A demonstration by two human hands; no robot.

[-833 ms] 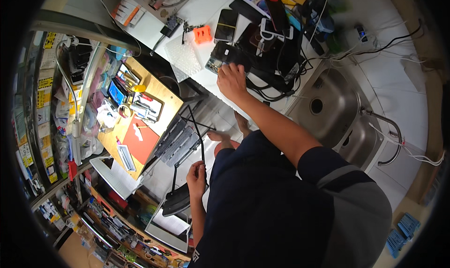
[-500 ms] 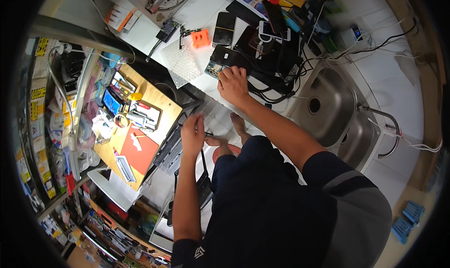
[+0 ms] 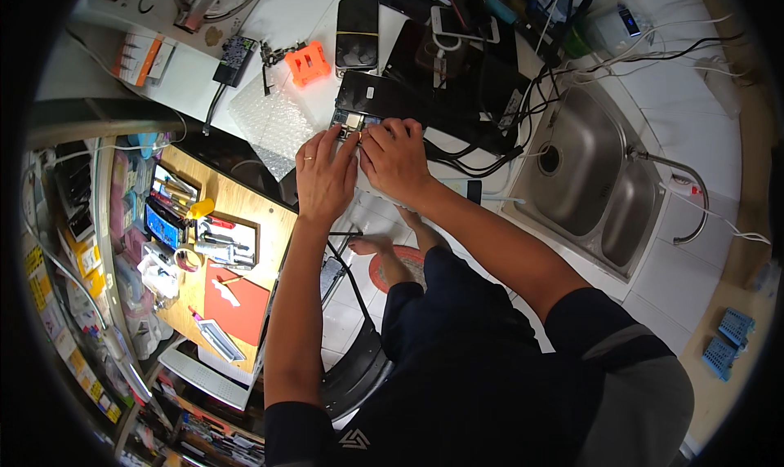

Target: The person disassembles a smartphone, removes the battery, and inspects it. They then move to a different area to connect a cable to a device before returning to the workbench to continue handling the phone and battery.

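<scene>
1. Both hands were now at the opened phone (image 3: 351, 121): the left hand (image 3: 326, 173), earlier low at 7 o'clock, had come up beside the right hand (image 3: 396, 158).
2. This phone lay on the white table (image 3: 306, 18), toward 11 o'clock of the view, its inner parts showing; a dark panel (image 3: 382, 94) was at its 1 o'clock.
3. Left fingers bent at its 7 o'clock side, right fingers curled at its 4 o'clock; one cannot tell whether either hand gripped.
4. Probably, this change allowed steadying with one hand while the other worked.
</scene>
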